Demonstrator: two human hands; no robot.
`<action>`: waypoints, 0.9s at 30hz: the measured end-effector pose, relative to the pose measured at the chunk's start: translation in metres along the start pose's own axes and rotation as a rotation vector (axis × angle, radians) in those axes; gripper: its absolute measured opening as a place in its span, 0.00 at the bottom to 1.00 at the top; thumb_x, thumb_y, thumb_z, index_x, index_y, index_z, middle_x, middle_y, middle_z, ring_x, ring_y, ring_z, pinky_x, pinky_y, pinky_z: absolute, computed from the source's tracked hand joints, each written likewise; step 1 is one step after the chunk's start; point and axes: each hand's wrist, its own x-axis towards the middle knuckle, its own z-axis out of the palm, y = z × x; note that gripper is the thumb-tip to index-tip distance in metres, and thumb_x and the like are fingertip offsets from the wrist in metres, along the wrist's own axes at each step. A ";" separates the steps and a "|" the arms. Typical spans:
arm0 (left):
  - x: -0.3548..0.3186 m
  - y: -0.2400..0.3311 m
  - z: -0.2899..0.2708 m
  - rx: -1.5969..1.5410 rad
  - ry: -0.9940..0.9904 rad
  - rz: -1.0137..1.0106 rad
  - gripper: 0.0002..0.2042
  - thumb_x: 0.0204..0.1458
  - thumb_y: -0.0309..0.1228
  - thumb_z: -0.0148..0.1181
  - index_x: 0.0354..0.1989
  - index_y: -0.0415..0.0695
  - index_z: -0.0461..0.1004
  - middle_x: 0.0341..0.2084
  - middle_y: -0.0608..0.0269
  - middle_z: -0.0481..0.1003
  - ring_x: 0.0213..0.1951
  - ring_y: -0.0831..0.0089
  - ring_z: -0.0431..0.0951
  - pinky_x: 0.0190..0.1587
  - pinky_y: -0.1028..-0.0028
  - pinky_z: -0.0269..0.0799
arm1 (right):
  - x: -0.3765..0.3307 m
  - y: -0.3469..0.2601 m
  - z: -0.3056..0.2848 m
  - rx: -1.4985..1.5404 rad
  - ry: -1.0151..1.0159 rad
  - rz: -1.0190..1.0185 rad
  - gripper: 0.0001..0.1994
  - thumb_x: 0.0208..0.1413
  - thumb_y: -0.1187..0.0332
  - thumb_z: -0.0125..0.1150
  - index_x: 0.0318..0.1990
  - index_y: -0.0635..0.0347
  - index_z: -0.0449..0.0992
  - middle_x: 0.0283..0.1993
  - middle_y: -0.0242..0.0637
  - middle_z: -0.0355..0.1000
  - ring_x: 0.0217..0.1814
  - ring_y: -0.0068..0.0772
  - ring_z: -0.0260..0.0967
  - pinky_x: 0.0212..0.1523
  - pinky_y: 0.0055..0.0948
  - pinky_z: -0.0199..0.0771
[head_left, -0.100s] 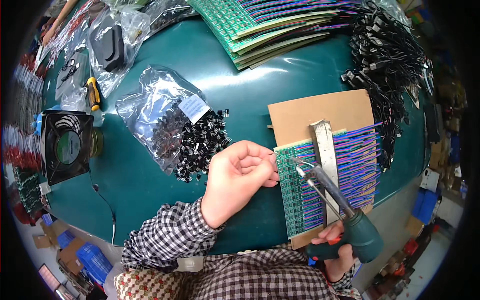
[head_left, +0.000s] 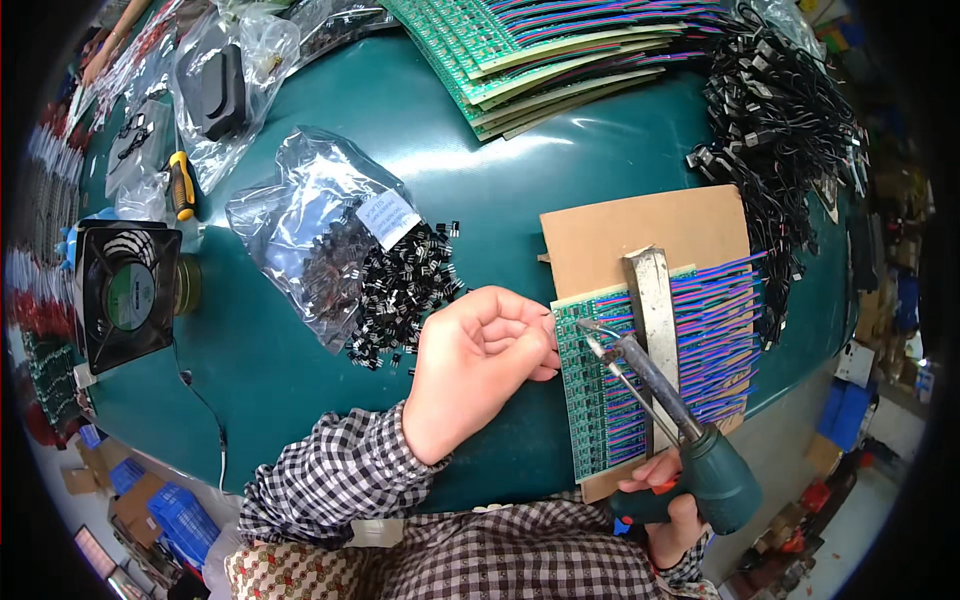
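Note:
My left hand (head_left: 480,355) rests curled at the left edge of a green circuit board (head_left: 600,400) that lies on a brown cardboard sheet (head_left: 640,235). Its fingertips pinch something too small to make out. My right hand (head_left: 665,505) grips a green soldering gun (head_left: 700,460) whose metal tip (head_left: 585,325) reaches the board's top left corner. A metal bar (head_left: 655,320) lies across the board, over striped coloured wires (head_left: 720,330).
Small black components (head_left: 400,290) spill from a clear bag (head_left: 310,225) on the teal table (head_left: 480,180). Stacked green boards (head_left: 540,50) sit at the back, black cables (head_left: 780,130) at the right, a black fan (head_left: 125,290) at the left, a yellow-handled tool (head_left: 180,185) near it.

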 end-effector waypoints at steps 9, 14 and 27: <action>0.002 0.001 0.000 -0.013 -0.004 0.010 0.04 0.48 0.21 0.53 0.30 0.33 0.67 0.21 0.62 0.72 0.24 0.81 0.74 0.28 0.83 0.72 | 0.004 -0.008 0.009 -0.083 0.011 0.101 0.28 0.47 0.58 0.58 0.46 0.74 0.58 0.32 0.44 0.62 0.36 0.35 0.65 0.32 0.34 0.77; 0.002 0.001 0.002 0.019 -0.010 0.016 0.03 0.47 0.17 0.48 0.30 0.32 0.67 0.24 0.55 0.73 0.25 0.73 0.76 0.29 0.79 0.75 | 0.004 -0.007 0.006 -0.072 0.030 0.116 0.29 0.46 0.58 0.59 0.48 0.74 0.57 0.31 0.44 0.62 0.36 0.35 0.65 0.32 0.34 0.77; 0.002 0.001 0.001 0.035 -0.012 0.013 0.03 0.48 0.19 0.51 0.30 0.32 0.67 0.23 0.57 0.73 0.25 0.74 0.76 0.28 0.79 0.75 | 0.003 -0.007 0.009 -0.065 0.049 0.112 0.30 0.46 0.60 0.59 0.48 0.75 0.56 0.31 0.44 0.62 0.35 0.36 0.65 0.31 0.35 0.77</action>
